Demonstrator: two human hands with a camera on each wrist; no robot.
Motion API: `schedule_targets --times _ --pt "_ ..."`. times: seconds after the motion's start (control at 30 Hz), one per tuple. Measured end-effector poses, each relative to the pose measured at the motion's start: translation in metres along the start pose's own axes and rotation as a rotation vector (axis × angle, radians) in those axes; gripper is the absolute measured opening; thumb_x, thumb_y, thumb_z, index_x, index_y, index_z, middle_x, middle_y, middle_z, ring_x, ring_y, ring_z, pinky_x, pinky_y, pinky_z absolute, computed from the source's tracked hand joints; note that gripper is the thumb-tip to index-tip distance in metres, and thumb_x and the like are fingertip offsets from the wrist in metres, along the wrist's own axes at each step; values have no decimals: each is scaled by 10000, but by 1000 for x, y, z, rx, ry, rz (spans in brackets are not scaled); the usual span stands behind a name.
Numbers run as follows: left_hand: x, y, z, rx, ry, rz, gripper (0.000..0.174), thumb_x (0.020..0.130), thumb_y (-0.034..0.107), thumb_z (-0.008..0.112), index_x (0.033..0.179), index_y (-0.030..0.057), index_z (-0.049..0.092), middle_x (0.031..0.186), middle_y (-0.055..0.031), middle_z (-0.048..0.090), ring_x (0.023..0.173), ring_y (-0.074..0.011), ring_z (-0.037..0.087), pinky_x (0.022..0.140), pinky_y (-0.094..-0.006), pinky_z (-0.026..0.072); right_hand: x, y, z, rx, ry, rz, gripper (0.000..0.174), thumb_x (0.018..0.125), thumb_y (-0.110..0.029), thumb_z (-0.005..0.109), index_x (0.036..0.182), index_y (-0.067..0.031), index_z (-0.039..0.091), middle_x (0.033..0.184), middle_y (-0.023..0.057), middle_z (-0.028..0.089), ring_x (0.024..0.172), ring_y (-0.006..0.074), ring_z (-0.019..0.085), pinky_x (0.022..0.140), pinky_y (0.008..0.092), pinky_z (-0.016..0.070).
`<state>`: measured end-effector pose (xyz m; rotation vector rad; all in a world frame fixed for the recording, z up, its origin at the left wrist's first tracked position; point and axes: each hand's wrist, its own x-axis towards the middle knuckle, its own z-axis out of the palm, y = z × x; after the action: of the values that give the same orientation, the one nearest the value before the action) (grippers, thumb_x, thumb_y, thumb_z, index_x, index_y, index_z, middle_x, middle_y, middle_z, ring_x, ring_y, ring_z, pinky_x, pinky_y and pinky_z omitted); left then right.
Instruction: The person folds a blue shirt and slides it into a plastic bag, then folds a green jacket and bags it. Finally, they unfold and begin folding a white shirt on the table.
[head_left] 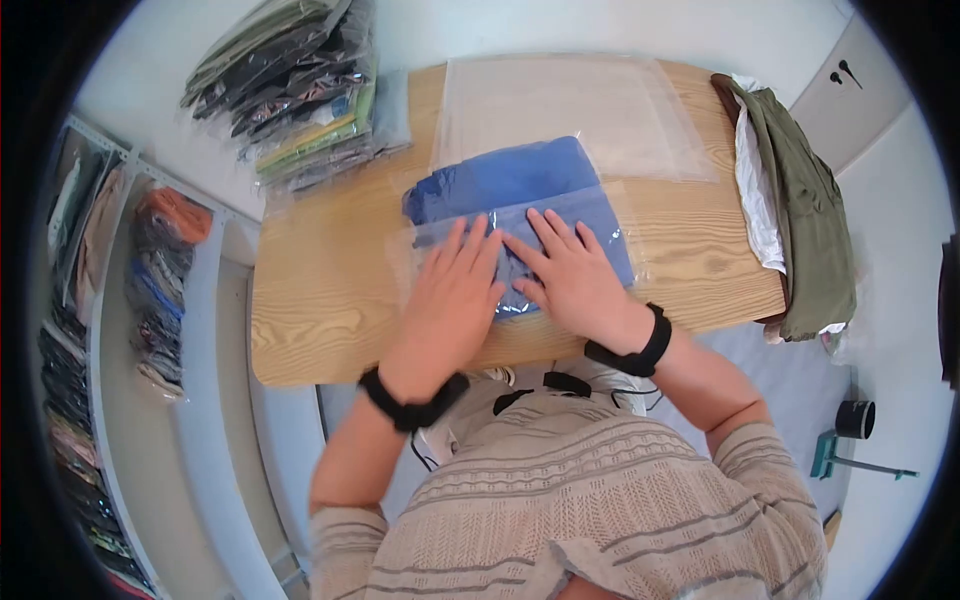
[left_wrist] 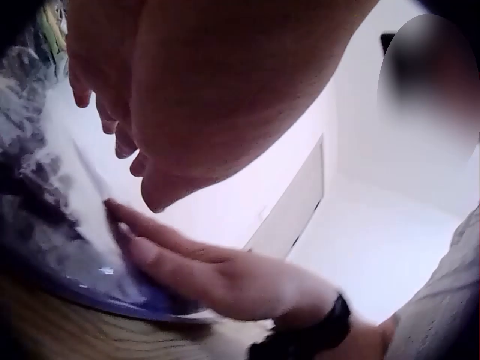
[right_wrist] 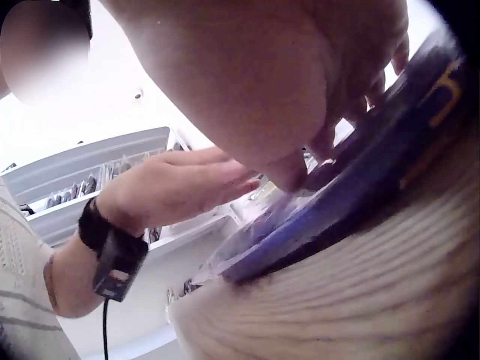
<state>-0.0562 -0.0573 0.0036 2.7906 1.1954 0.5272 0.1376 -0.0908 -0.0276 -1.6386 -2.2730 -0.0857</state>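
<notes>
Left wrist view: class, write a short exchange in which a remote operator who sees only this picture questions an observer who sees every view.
Operator: I have only the left wrist view. What lies on the table beyond the hands?
Observer: Past the blue garment, flat clear plastic bags lie at the far edge.
Operator: And at the table's right end?
Observer: An olive-green garment hangs over the edge, with white fabric along its left side.
</notes>
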Motion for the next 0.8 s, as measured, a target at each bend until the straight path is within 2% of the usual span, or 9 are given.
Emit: schedule_targets --times 0.03,0.07,0.17,0.27,0.37,0.6,0.67,0.8 --pt "7 -6 12 79 -59 100 558 883 264 567 1354 11 407 1442 -162 367 1347 -317 325 1068 -472 296 1 4 0 -14 -28 -25 502 911 -389 515 1368 -190 452 1432 167 381 1334 322 348 1055 529 279" --pt "15 -12 17 69 -63 86 558 883 264 567 1354 11 407 1442 -162 367 1347 -317 325 1068 -472 296 2 11 -1 -12 -44 -32 502 911 -389 515 1368 -190 452 1432 167 381 1334 322 348 1055 529 279" --pt "27 -27 27 223 -99 174 622 908 336 523 1410 25 332 1485 -146 304 1380 -285 269 1088 -488 253 11 38 -9 -167 -87 -248 516 921 -424 487 1395 -231 419 1454 130 362 1350 315 322 1064 546 257" --pt "24 -37 37 183 -122 166 630 921 372 490 1419 26 319 1495 -150 280 1390 -292 244 1096 -496 231 16 51 -2 -122 -133 -304 520 935 -452 453 1411 -251 395 1478 119 323 1364 312 292 1073 551 238" --pt "25 -39 40 143 -155 145 630 932 392 460 1423 25 313 1502 -153 260 1395 -304 227 1097 -507 221 17 50 -1 -84 -195 -268 520 944 -471 426 1419 -264 380 1493 113 295 1377 308 265 1081 558 218" --pt "30 -43 44 81 -241 137 629 933 387 457 1421 18 312 1502 -160 254 1396 -318 218 1097 -525 208 21 53 2 8 -268 -224 516 936 -469 447 1411 -277 390 1492 101 299 1386 302 250 1092 560 196" --pt "31 -43 44 80 -234 128 619 922 400 471 1402 25 359 1482 -151 307 1389 -290 251 1108 -503 208 22 53 2 20 -277 -219 509 933 -464 456 1405 -283 398 1495 93 297 1387 297 250 1093 559 192" --pt "32 -44 45 76 -227 144 618 922 395 472 1398 18 362 1477 -158 314 1387 -294 256 1106 -503 214 23 53 0 24 -285 -209 504 934 -457 458 1402 -277 404 1496 89 297 1388 292 249 1093 557 190"
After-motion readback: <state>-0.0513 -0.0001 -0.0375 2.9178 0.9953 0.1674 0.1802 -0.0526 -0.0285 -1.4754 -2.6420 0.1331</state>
